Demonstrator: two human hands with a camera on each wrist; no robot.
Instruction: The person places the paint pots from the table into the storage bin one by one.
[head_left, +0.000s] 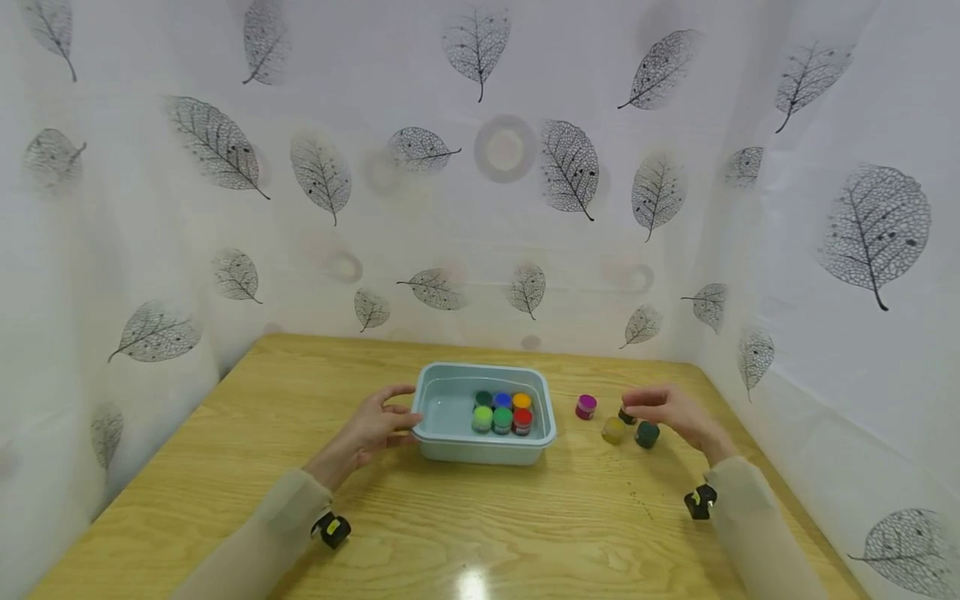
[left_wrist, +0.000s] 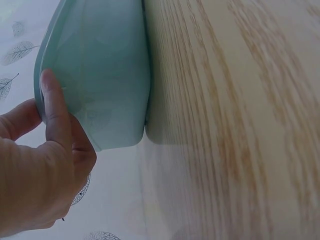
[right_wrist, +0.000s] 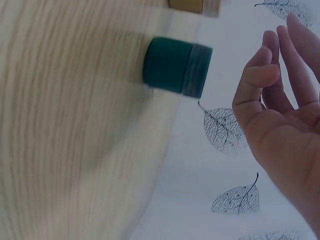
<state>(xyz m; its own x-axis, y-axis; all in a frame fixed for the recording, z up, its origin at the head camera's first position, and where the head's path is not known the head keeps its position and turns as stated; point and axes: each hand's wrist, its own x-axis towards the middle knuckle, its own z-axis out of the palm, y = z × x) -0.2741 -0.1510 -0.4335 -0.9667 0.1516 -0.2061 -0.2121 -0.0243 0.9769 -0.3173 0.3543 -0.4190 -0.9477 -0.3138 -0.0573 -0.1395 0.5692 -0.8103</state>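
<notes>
Left hand (head_left: 380,425) grips tub (head_left: 480,452), six jars (head_left: 502,419) inside; right hand (head_left: 681,417) loose near four jars (head_left: 613,431).

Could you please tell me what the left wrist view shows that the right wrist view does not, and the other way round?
Only the left wrist view shows the left hand, gripping the pale blue-green bin.

Only the right wrist view shows the right hand, the dark green jar and, cut off at the top edge, part of a yellow jar.

Both show the wooden table and the white leaf-printed sheet.
</notes>
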